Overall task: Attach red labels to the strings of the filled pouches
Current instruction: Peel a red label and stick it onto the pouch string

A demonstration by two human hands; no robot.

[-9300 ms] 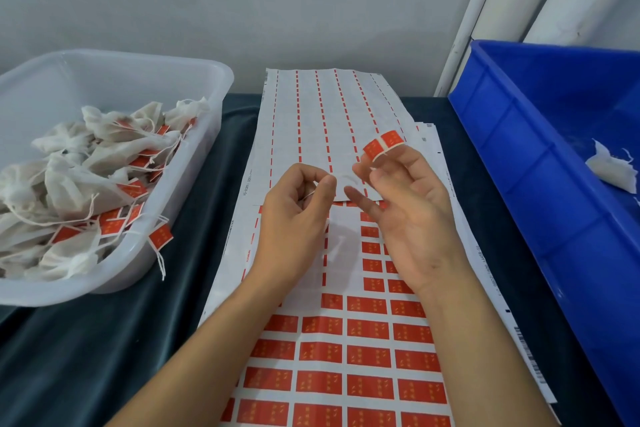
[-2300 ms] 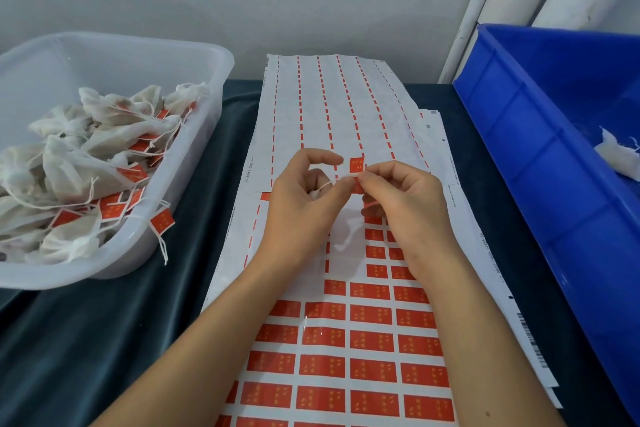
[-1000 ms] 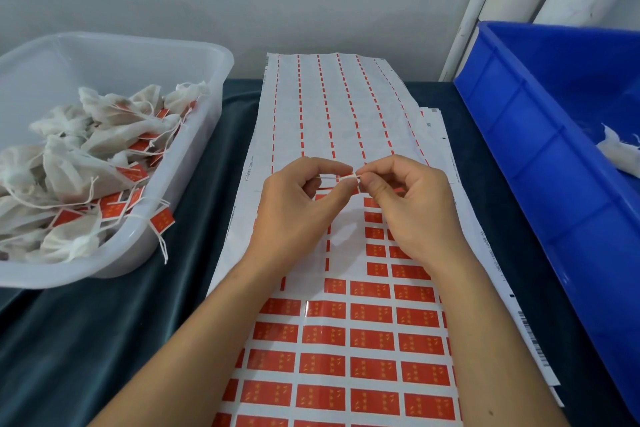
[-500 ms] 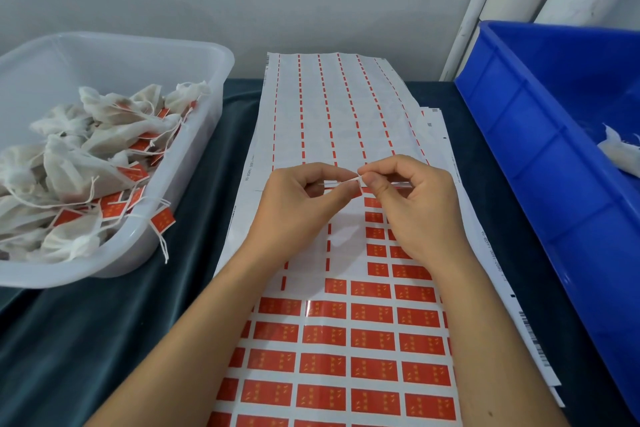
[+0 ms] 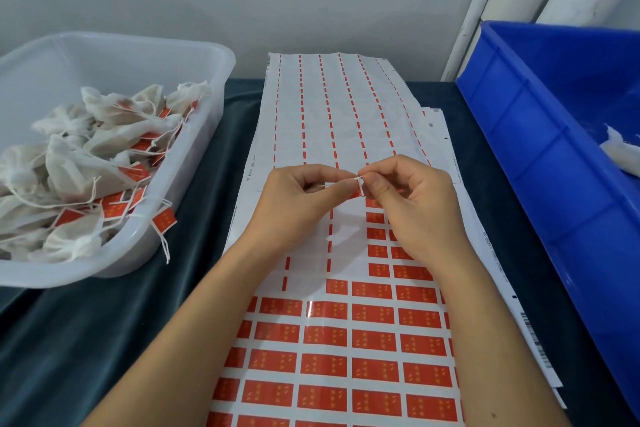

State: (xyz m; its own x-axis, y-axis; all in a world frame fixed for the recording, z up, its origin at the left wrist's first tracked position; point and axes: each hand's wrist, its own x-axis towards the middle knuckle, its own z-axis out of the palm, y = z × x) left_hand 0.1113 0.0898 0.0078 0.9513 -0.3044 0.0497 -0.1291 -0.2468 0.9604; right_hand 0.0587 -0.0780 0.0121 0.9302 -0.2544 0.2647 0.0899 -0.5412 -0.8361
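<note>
Over the long white backing sheet of red rectangular stickers, left hand and right hand pinched one small folded red label onto thin white string — sealing step; next likely press flat — pouch unseen.

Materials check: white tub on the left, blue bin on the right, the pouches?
White tub: looks like translucent plastic; the pouches show faintly through its wall. Blue bin: opaque moulded plastic, likely rigid, with ribbed walls and mild sheen. Pouches: thin white fabric or filter paper, matte and crinkled; cannot tell which.
</note>
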